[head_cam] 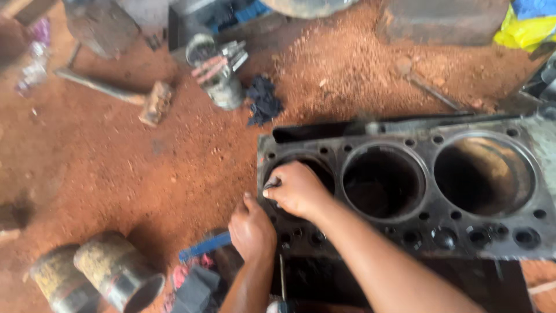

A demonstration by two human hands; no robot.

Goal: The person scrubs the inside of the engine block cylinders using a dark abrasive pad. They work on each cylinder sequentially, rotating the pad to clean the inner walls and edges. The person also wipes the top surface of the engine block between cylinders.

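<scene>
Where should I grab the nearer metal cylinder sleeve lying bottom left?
Probably by the metal cylinder sleeve's open rim, coming from its lower-right end: it lies on its side on the red dirt floor with that mouth exposed, while a second sleeve crowds its left flank.

Head view: soft daylight, even exposure, moderate motion blur across the frame.

Light is diffuse with no hard sun patches; red dirt floor (145,168) reads warm and saturated. Cylinder bores of the engine block (440,232) fall to near black, detail lost inside. Weak sheen on the metal sleeves (110,272) at lower left. Both forearms cast only faint shadows. Blur is strongest along the top edge and far left, where the objects smear; right hand (296,188) and left hand (252,232) are slightly soft.
</scene>
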